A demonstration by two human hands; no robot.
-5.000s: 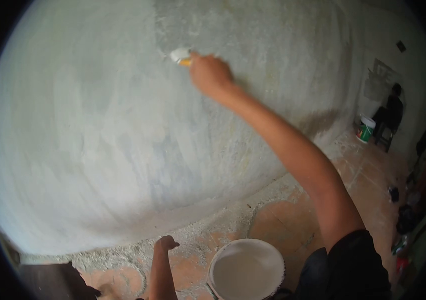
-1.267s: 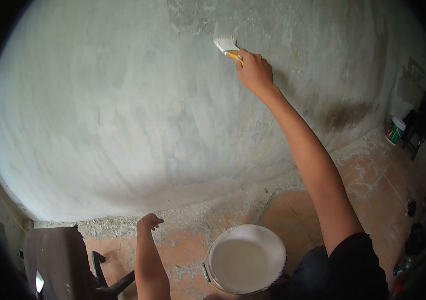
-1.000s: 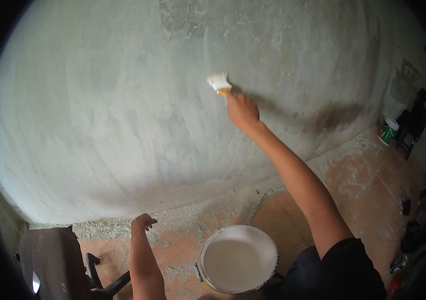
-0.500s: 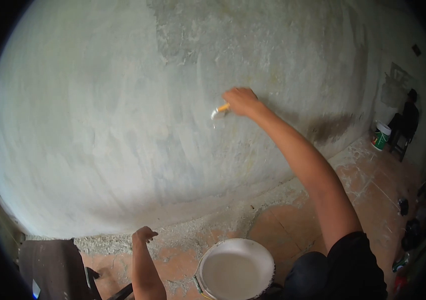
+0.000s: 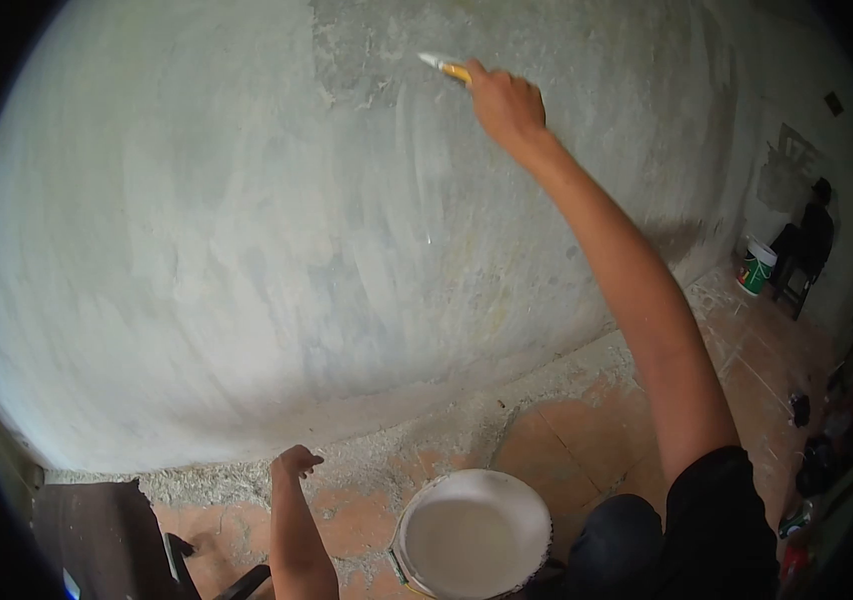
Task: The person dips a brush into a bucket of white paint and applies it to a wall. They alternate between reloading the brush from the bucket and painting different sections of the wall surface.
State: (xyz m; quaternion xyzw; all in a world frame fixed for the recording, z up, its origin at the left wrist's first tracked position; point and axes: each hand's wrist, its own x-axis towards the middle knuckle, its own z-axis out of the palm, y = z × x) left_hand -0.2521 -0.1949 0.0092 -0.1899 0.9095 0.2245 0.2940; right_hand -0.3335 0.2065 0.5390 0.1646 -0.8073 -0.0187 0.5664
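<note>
My right hand is closed around the yellow handle of a paintbrush. The brush points left, its white-coated tip close to the upper part of the wall, beside a rough, darker grey patch. Low in the view, my left hand hangs loosely bent and holds nothing, with a finger standing apart from the others. Between my arms, a white bucket holds pale, milky liquid.
Plaster crumbs lie along the wall's foot on the reddish tile floor. A dark-covered object stands at lower left. At far right, a person in dark clothes sits beside a green and white bucket.
My right hand has swept the paintbrush upward along the wall, from mid-height to near the top of the view. My left hand stays in nearly the same place.
</note>
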